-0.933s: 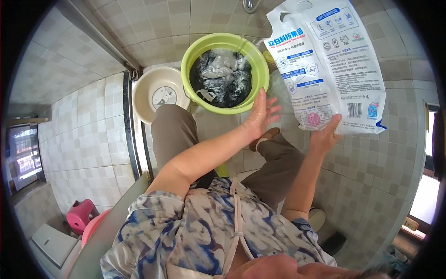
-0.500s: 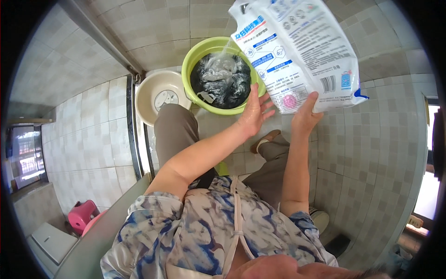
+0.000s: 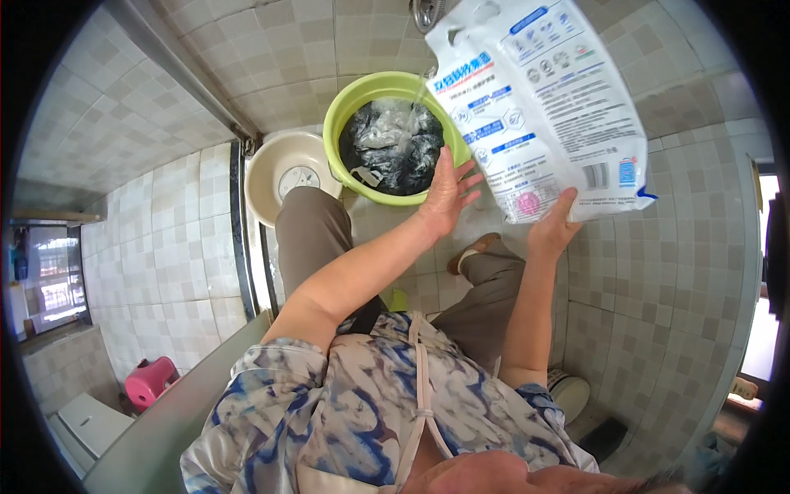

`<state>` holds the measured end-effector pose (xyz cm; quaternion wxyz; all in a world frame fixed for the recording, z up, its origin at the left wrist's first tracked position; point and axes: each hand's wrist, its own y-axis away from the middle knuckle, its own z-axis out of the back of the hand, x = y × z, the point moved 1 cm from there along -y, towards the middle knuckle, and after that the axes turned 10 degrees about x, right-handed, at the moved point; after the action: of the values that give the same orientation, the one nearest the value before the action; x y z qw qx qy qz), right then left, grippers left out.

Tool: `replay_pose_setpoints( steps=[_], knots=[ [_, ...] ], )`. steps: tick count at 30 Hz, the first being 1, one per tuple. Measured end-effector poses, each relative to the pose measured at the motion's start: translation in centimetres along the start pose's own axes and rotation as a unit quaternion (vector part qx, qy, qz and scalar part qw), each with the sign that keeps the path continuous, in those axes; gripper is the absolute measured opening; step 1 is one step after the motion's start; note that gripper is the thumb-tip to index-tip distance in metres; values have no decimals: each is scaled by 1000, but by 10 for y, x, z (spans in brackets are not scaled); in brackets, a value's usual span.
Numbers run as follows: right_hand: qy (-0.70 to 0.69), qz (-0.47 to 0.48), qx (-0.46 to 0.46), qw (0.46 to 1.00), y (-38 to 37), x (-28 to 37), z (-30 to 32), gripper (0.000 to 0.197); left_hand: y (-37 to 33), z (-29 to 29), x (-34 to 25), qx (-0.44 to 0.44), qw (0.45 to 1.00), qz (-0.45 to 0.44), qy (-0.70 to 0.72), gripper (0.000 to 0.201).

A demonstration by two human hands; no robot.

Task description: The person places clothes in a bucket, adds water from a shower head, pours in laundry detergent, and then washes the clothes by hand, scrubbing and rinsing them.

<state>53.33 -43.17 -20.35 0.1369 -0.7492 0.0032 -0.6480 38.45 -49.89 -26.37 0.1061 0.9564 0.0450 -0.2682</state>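
Note:
My right hand (image 3: 553, 227) grips the lower end of a large white plastic bag (image 3: 559, 123) with blue print, thumb on its printed face. The bag is tilted with its top end away from me, beside a green basin (image 3: 331, 132). A pale stream (image 3: 418, 100) falls near the bag's left edge into the basin. Dark wet cloth (image 3: 391, 148) with whitish patches lies in the basin. My left hand (image 3: 446, 196) is open, fingers spread, at the basin's near right rim and close to the bag's edge; whether it touches the bag I cannot tell.
A cream basin (image 3: 257, 177) stands left of the green one, by my left knee. A round metal fitting (image 3: 426, 13) shows at the top, beside the bag. Tiled walls are close on both sides. A pink stool (image 3: 151, 383) is at the lower left, behind a panel edge.
The bag and my right hand have come slightly lower and to the right. The metal fitting beyond the bag shows more. My left hand has hardly moved.

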Motion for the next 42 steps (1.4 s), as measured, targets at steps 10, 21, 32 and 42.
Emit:
replay_pose_setpoints(
  steps=[10,21,32,42],
  knots=[
    [-320,-164,52,931,4,-62,12,70,-19,-75,13,6,904,-305,-299,71],
    [-69,-400,182,896,17,-43,71,53,-4,-82,-1,-16,768,-307,-562,51],
    [280,159,170,931,-97,113,88,51,21,-75,-15,14,740,-307,-598,41],
    [302,-77,278,909,-79,142,90,21,27,-50,-13,65,850,-171,-494,70]
  ],
)
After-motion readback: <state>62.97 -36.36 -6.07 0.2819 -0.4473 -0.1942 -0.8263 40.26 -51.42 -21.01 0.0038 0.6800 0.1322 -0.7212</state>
